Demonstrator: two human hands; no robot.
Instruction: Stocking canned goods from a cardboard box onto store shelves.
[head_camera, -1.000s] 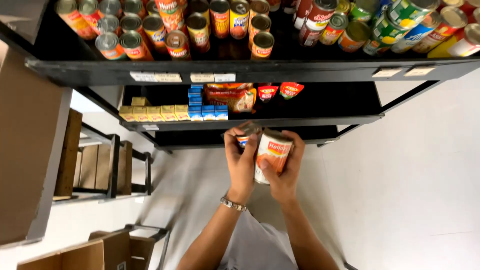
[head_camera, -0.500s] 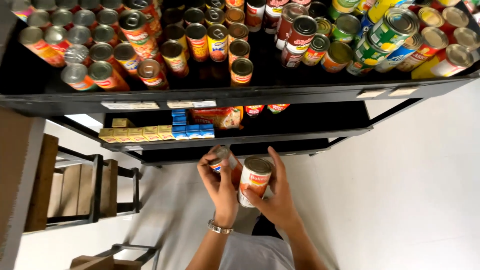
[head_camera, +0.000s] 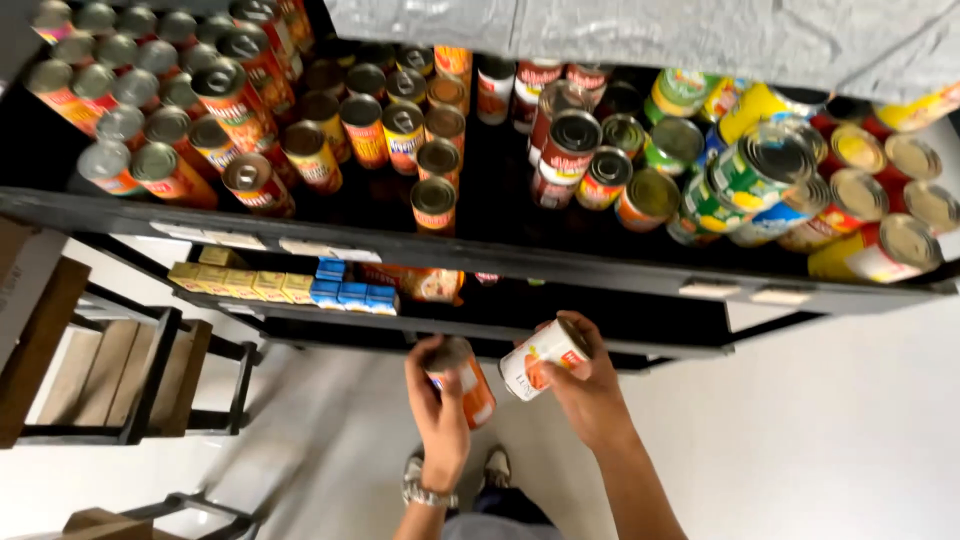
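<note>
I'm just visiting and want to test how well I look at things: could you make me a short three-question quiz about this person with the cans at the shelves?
1. True or false: each hand holds one can.
2. Which hand holds the white-labelled can? A) left hand B) right hand C) neither
3. What small boxes sit in a row on the lower shelf, left of the hands?

Key:
1. True. The left hand grips an orange-labelled can; the right hand grips the other.
2. B.
3. Yellow boxes, then blue boxes beside them.
</note>
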